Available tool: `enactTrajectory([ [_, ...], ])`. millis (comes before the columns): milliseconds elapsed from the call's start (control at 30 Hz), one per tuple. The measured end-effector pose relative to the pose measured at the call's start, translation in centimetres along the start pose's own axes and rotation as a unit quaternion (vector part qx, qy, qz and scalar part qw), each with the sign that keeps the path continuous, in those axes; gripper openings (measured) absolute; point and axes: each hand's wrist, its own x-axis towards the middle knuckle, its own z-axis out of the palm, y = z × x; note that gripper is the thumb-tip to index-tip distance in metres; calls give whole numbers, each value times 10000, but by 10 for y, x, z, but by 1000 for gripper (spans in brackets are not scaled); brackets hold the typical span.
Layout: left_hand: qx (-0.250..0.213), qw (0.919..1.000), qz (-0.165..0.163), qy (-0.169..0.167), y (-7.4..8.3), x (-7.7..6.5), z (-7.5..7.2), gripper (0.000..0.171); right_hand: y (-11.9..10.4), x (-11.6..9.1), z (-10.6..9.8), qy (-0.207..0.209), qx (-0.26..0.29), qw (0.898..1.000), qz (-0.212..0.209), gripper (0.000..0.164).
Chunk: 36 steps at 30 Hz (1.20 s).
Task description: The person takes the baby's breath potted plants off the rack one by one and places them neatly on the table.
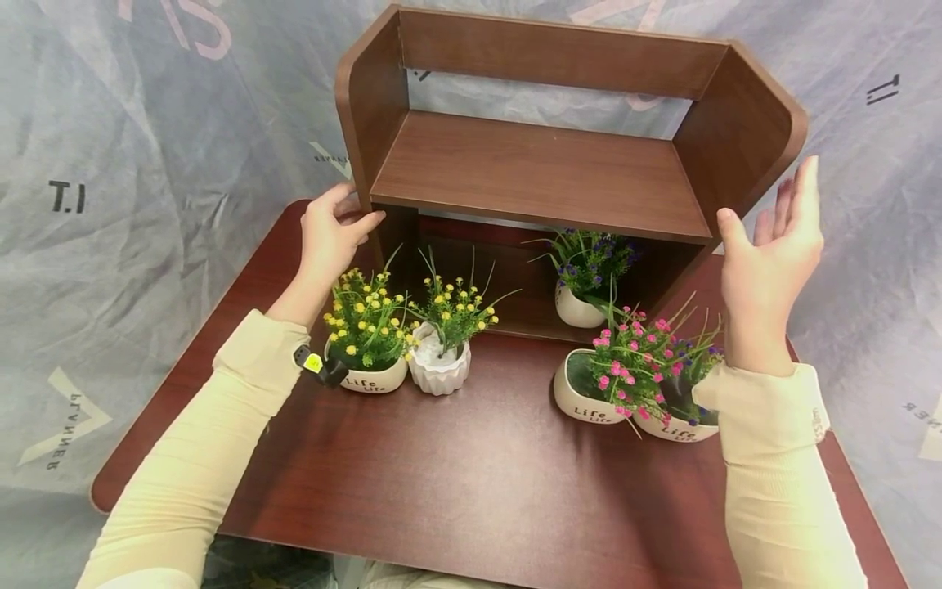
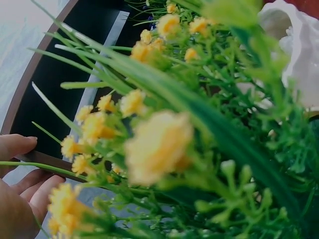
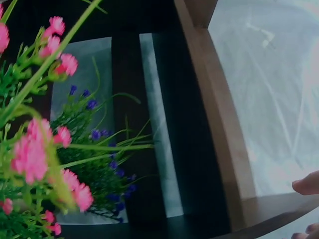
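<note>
A brown two-tier wooden shelf (image 1: 545,172) stands toward the back of the table. My left hand (image 1: 331,237) grips the front edge of its left side panel, thumb on the inner side and fingers outside. My right hand (image 1: 776,254) is beside the right side panel, fingers straight and pointing up, thumb tip right at the panel's front edge. Inside the lower tier, a white pot with purple flowers (image 1: 592,260) sits toward the right. Below my left hand are yellow flowers in an oval white pot (image 1: 375,379); pink flowers (image 1: 633,360) stand near my right forearm.
A fluted white pot (image 1: 441,372) with yellow flowers stands in front of the shelf, beside the oval one. Another oval pot (image 1: 680,427) with purple flowers is partly hidden by the right sleeve. The dark red table (image 1: 471,483) extends toward me; grey sheeting (image 1: 184,147) hangs behind.
</note>
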Motion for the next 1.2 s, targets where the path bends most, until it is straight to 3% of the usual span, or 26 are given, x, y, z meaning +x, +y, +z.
enactTrajectory([
  [267,7,10000,60,-26,1,-2,-1,48,18,14,-2,-57,518,9984,204,85],
  [467,-166,9997,156,-82,10,-8,-3,52,26,18,-6,9,316,9990,312,78],
  [733,-612,9961,389,507,30,-22,-3,58,33,24,-7,53,-360,9987,358,72],
  [833,-630,9926,596,848,40,-32,0,60,34,24,-7,45,-376,9984,419,71],
  [933,-658,9846,1010,1267,49,-41,7,61,36,25,-8,31,-384,9981,485,70],
  [1033,-784,9688,1723,1598,57,-49,18,58,37,25,-9,17,-395,9977,551,68],
  [1200,-1304,9391,2768,1566,72,-67,45,48,37,26,-10,-20,-628,9966,525,65],
])
